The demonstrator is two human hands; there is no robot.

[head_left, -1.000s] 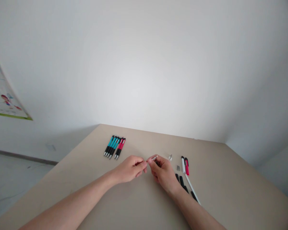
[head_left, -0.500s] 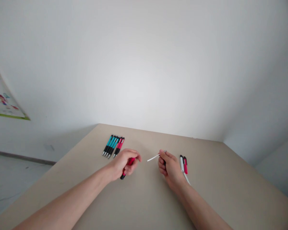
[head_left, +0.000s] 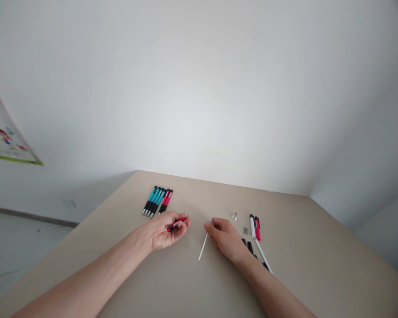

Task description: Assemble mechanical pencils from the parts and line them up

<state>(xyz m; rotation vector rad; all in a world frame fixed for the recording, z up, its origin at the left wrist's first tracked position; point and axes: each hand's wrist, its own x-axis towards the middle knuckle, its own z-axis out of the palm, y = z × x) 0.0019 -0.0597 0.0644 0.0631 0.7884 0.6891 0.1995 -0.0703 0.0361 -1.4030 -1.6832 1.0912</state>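
My left hand [head_left: 168,230], palm turned up, has its fingers curled round a red pen barrel [head_left: 177,224] with a black end. Opposite it, my right hand [head_left: 223,235] pinches a thin white pen refill [head_left: 203,247] near its upper end. The refill slants down toward me, apart from the barrel. Close by my right hand lie small silver-white tips [head_left: 235,216], two small grey pieces [head_left: 245,230] that look like springs, and several black grips [head_left: 250,247], partly hidden by my wrist.
Several turquoise pens [head_left: 153,201] and red pens [head_left: 166,201] lie in a row at the back left of the beige table [head_left: 199,291]. To the right are a white barrel [head_left: 252,227], a red barrel [head_left: 258,229] and another white refill [head_left: 264,256]. A wall [head_left: 199,110] borders the back.
My right hand has moved left and lower, and the refill now points down toward me instead of left. My left hand has rolled palm up, tilting the red barrel flatter.
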